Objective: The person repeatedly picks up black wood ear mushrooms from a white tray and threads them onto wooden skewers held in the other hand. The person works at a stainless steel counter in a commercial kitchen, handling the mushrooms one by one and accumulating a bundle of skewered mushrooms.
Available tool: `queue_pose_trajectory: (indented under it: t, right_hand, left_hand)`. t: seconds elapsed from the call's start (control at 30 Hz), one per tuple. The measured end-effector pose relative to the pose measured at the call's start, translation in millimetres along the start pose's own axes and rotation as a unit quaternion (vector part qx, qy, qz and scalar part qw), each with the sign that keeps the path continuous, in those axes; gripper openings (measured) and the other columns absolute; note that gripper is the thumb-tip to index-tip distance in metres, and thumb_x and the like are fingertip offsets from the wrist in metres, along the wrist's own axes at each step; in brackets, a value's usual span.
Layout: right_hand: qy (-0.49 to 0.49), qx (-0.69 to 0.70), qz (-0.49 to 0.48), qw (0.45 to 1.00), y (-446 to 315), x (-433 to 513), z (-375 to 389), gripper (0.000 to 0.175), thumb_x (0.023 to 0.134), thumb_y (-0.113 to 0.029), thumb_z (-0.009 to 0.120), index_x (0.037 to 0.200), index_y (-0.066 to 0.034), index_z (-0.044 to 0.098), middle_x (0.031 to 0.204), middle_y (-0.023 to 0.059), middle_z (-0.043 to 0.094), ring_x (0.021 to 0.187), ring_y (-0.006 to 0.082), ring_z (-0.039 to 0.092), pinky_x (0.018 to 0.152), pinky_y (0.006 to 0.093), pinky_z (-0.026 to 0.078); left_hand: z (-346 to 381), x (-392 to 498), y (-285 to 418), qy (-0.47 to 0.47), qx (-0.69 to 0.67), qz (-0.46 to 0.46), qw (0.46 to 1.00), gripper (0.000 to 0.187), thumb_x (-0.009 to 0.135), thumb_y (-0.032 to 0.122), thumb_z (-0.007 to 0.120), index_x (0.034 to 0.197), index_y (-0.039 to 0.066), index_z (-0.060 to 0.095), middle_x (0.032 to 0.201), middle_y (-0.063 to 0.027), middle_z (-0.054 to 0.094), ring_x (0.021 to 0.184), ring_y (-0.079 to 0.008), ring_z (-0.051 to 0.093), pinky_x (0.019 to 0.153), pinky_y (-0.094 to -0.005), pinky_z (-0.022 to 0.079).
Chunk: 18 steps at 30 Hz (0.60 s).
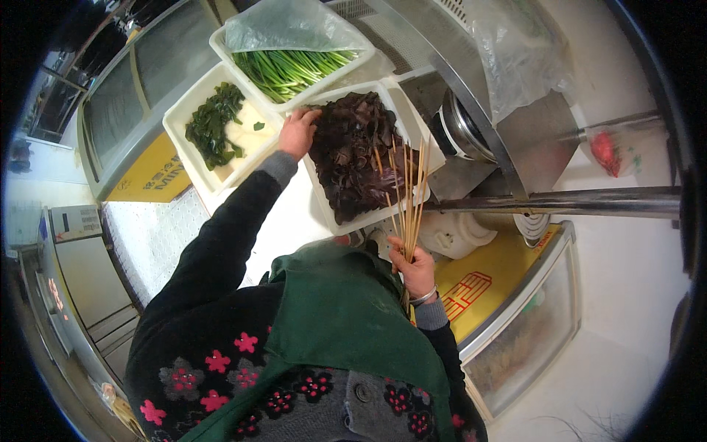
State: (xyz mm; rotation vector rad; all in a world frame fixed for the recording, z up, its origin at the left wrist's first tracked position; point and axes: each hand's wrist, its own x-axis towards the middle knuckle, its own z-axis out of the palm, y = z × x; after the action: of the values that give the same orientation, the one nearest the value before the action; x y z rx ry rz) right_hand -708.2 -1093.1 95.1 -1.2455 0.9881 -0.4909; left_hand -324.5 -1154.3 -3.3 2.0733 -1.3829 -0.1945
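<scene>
My right hand [414, 268] grips a bundle of thin bamboo skewers [410, 212] near their lower ends. Their upper ends fan out over the right part of a white plastic tray [318, 196] full of dark wood ear fungus [353, 146]. At that tray's upper left corner is my left hand [298, 133], its fingertips against the rim and the edge of the fungus; whether they pinch anything is hidden. Just left of this hand, another white tray [178, 135] contains green seaweed pieces [214, 124]. Green stalks like scallions or garlic chives [290, 72] fill a third tray [353, 69], partly under clear plastic [298, 25].
A steel shelf or counter edge [469, 91] and a metal bar [596, 201] run along the right, with a round metal pot [464, 130] beneath. Glass-topped chest freezers stand at the upper left [149, 72] and lower right [522, 337]. A plastic bag [522, 61] hangs over the shelf.
</scene>
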Motion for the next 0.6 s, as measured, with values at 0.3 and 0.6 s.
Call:
queue_pose_trajectory:
  t: [0.3, 0.6]
  right_hand:
    - [0.042, -0.162, -0.065, 0.984, -0.9, -5.0, -4.6, 0.026, 0.097, -0.022, 0.056, 0.114, -0.0046, 0.065, 0.076, -0.0006, 0.055, 0.065, 0.0099, 0.048, 0.059, 0.0248, 0.039]
    - [0.078, -0.286, -0.152, 0.943, -7.9, 14.1, 12.3, 0.032, 0.095, -0.031, 0.056, 0.09, -0.002, 0.068, 0.084, 0.0182, 0.063, 0.076, 0.0345, 0.059, 0.066, 0.0411, 0.046]
  left_hand:
    - [-3.9, 35.6, -13.9, 0.033, 0.063, 0.095, 0.993, 0.009, 0.08, 0.015, 0.064, 0.089, 0.011, 0.067, 0.104, -0.0045, 0.062, 0.096, -0.0296, 0.058, 0.081, -0.0452, 0.048]
    - [-37.3, -28.0, 56.7, -0.102, -0.554, -0.293, 0.773, 0.019, 0.096, 0.019, 0.058, 0.111, 0.01, 0.05, 0.092, 0.0013, 0.057, 0.076, -0.0086, 0.056, 0.062, -0.0253, 0.051]
